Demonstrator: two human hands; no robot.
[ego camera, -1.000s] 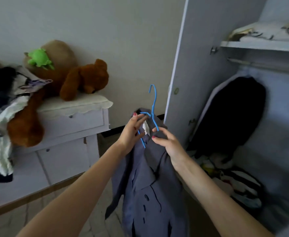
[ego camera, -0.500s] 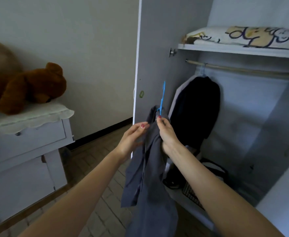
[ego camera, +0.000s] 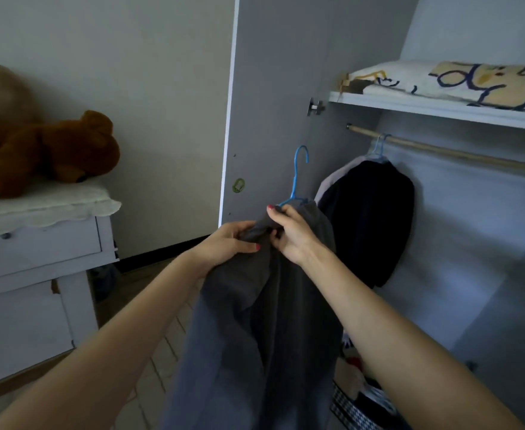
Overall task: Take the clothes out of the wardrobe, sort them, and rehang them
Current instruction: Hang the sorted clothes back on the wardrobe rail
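A grey shirt [ego camera: 255,330] hangs from a blue hanger [ego camera: 298,175] in front of the open wardrobe. My left hand [ego camera: 230,243] pinches the shirt's shoulder fabric. My right hand [ego camera: 289,231] grips the shirt's top at the base of the hanger, whose hook points up. Inside the wardrobe, a wooden rail [ego camera: 447,152] carries a black garment [ego camera: 376,218] on another blue hanger at its left end. The grey shirt's hook is below and left of the rail.
The wardrobe door [ego camera: 279,88] stands open just behind the hanger. A folded patterned blanket [ego camera: 459,83] lies on the shelf above the rail. Loose clothes [ego camera: 360,395] pile on the wardrobe floor. A white dresser [ego camera: 37,259] with a brown teddy bear [ego camera: 53,153] stands at left.
The view turned from the dresser toward the wardrobe. Both hands carried the grey shirt on its hanger closer to the wardrobe, and the hands shifted their hold up near the collar.
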